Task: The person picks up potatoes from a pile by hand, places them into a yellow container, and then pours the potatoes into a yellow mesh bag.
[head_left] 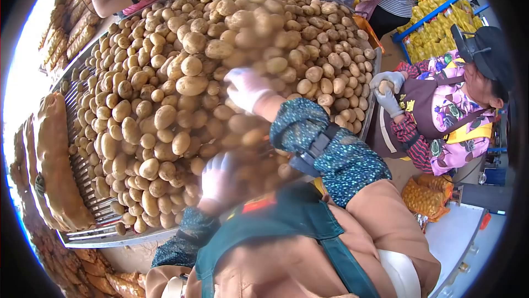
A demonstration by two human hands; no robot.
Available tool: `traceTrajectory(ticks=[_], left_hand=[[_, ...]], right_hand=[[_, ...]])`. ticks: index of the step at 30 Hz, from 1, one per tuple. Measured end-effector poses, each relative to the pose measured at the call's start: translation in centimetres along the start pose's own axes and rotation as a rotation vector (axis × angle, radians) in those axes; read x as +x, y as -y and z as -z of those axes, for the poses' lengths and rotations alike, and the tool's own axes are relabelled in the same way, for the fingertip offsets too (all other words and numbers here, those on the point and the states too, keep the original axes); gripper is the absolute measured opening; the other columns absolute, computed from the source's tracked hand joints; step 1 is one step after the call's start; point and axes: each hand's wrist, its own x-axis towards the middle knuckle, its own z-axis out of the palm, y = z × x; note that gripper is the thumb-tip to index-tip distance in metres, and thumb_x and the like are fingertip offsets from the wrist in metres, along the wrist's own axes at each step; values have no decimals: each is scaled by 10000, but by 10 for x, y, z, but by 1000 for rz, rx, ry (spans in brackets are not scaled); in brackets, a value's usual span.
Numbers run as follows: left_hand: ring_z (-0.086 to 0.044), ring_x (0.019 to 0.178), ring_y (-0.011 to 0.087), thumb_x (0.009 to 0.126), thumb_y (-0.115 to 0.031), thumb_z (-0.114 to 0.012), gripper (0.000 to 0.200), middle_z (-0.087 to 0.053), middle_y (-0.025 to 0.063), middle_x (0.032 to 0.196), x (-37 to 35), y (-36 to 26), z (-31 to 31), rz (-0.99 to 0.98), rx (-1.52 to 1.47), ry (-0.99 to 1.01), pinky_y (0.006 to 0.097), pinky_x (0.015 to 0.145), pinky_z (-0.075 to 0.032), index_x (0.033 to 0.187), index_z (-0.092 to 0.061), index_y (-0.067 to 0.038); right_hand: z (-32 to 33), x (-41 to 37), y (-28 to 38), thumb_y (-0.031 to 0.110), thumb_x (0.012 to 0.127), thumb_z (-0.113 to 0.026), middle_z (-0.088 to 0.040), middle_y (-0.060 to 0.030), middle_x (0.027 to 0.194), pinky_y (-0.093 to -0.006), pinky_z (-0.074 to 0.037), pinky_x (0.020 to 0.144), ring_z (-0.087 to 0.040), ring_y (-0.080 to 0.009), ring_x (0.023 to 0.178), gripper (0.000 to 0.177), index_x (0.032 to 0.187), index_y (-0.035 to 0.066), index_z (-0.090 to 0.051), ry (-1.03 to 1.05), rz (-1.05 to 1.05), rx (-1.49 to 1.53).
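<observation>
Potatoes (193, 86) lie heaped over a metal slatted table (82, 179). My left hand (216, 181), in a pale glove, rests low on the near side of the heap with its fingers stretched over the potatoes. Farther out, my right hand (248, 90), gloved too, reaches over the middle of the pile with its fingers pointing left. Neither hand shows a potato in it. A blurred patch in the picture softens the potatoes around and beside both hands.
At right, a person in a dark cap (485, 50) holds a potato in gloved hands. Other people's arms and hands show along the far edge. Filled sacks (60, 166) stand at left, yellow net bags (441, 20) at back right, and a net bag of potatoes (427, 196) at lower right.
</observation>
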Motion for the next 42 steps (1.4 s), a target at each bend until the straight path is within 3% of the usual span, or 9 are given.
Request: traceTrajectory(ticks=[6, 10, 16, 24, 28, 33, 36, 39, 42], left_hand=[[-608, 946, 392, 799, -144, -718, 371, -641, 188, 1019, 68, 22, 68, -187, 127, -308, 469, 845, -496, 1133, -618, -16], [-498, 1224, 360, 764, -241, -743, 850, -535, 166, 1312, 142, 58, 80, 73, 390, -402, 476, 1022, -408, 1472, -332, -12], [-566, 1129, 362, 742, -242, -814, 976, -567, 172, 1237, 181, 60, 66, 247, 398, -160, 438, 955, -491, 1528, -257, -91], [-565, 1142, 302, 811, -320, -742, 721, -594, 122, 1200, 175, 71, 73, 128, 583, 24, 444, 909, -488, 1434, -436, -124], [-547, 1216, 325, 817, -234, -763, 702, -567, 167, 1332, 145, 76, 69, 89, 4, -159, 414, 1012, -456, 1412, -448, -32], [-567, 1175, 242, 804, -159, -791, 791, -539, 113, 1333, 102, 69, 48, 164, -1542, -38, 383, 951, -522, 1474, -381, -68], [-524, 1218, 261, 819, -216, -757, 720, -525, 100, 1324, 81, 48, 63, 148, -1724, 175, 407, 955, -516, 1438, -414, -80], [-530, 1211, 300, 841, -257, -725, 663, -522, 113, 1333, 62, 35, 69, 233, -1895, 189, 468, 974, -496, 1413, -438, -85], [-550, 1178, 328, 900, -432, -648, 558, -560, 141, 1290, 55, 56, 42, 386, -2145, 129, 501, 950, -489, 1325, -507, -98]], right_hand=[[-16, 34, -27, 275, 902, -600, -611, -176, 1224, -443, -476, 988, -560, -349, 1168, 355, 1163, 35, -576, 71, -306, -206], [-18, 34, -25, 284, 902, -597, -636, -188, 1172, -442, -481, 973, -562, -348, 1166, 357, 1149, 28, -566, 90, -303, -266], [-18, 37, -35, 293, 895, -619, -650, -191, 1185, -429, -481, 990, -554, -347, 1193, 407, 1205, 35, -562, 201, -294, -393], [-7, 55, -40, 316, 878, -659, -631, -163, 1278, -411, -467, 1046, -551, -338, 1238, 519, 1333, 93, -545, 409, -406, -395], [-6, 46, -49, 317, 869, -675, -619, -155, 1301, -417, -471, 1041, -568, -337, 1219, 566, 1382, 134, -519, 466, -376, -368], [-21, 24, -69, 341, 852, -703, -631, -166, 1275, -415, -476, 1017, -600, -340, 1165, 601, 1389, 151, -513, 327, -355, -72], [-15, 1, -65, 284, 860, -736, -646, -148, 1239, -379, -497, 962, -630, -283, 1110, 585, 1372, 108, -516, 174, -376, 162], [-13, -29, -50, 85, 881, -720, -657, -96, 1202, -349, -541, 865, -648, -232, 1020, 497, 1337, 19, -535, -161, -470, 883], [-3, -52, -45, 111, 909, -690, -659, -89, 1180, -362, -557, 814, -657, -225, 926, 461, 1342, 50, -542, -58, -501, 1447]])
